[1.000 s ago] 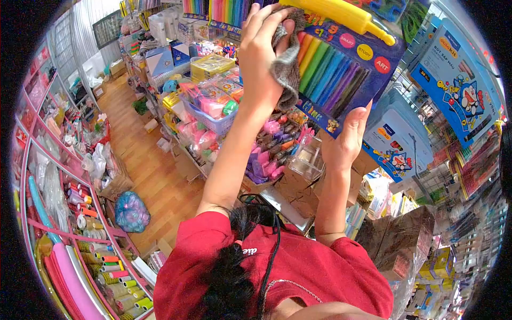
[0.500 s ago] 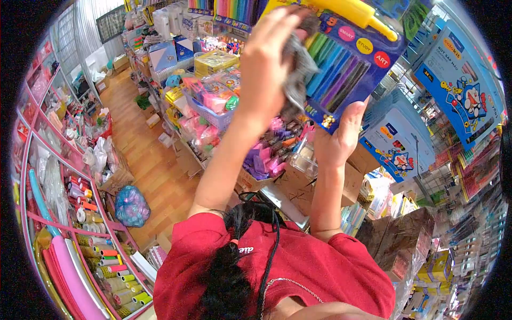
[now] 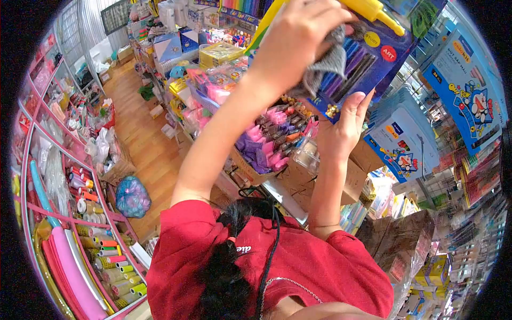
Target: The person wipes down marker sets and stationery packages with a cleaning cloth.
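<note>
Shop aisle | Left hand (image 3: 298, 42), fingers curled on grey cloth (image 3: 332, 61), has swept across pack (image 3: 376, 66), reaching darker sticks (image 3: 353, 74) | right hand (image 3: 344, 130) clasps bottom

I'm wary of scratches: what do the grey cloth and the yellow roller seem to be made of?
The grey cloth: soft, matte fabric, since it folds and droops; fibre unclear.
The yellow roller: probably smooth, glossy plastic, judging by its even colour and bright highlights.
</note>
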A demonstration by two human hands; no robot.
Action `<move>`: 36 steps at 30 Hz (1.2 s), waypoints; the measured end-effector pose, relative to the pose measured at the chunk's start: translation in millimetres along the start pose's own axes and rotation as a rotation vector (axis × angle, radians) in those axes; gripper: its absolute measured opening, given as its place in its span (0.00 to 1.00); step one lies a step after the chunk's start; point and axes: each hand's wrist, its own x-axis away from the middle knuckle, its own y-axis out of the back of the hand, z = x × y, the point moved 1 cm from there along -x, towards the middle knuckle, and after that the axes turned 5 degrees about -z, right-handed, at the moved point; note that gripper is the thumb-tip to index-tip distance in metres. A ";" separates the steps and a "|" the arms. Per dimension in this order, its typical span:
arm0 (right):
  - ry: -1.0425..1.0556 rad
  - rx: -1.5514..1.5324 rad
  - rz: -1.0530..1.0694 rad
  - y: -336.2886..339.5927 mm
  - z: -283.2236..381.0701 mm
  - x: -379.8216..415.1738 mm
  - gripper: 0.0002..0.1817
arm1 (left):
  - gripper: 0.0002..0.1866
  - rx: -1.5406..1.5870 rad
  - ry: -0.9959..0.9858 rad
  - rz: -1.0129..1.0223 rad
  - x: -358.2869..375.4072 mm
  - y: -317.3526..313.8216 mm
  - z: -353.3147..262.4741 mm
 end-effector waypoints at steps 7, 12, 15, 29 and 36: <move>0.058 0.095 0.007 8.3 -0.6 -0.2 0.30 | 0.11 -0.235 0.232 -0.122 7.2 13.3 33.8; 0.065 -0.042 0.136 10.3 -13.6 -2.7 0.31 | 0.15 0.124 0.086 -0.075 18.2 -11.4 -27.1; -0.059 -0.280 0.130 17.7 -20.6 0.8 0.33 | 0.21 0.117 0.056 -0.104 16.8 -21.7 -43.1; 0.057 0.176 0.043 17.2 -29.4 -3.8 0.28 | 0.20 0.392 0.325 -0.088 18.8 -13.2 -40.2; 0.178 0.254 0.026 19.4 -30.2 -6.8 0.28 | 0.19 0.163 0.177 -0.087 14.2 -10.3 -22.4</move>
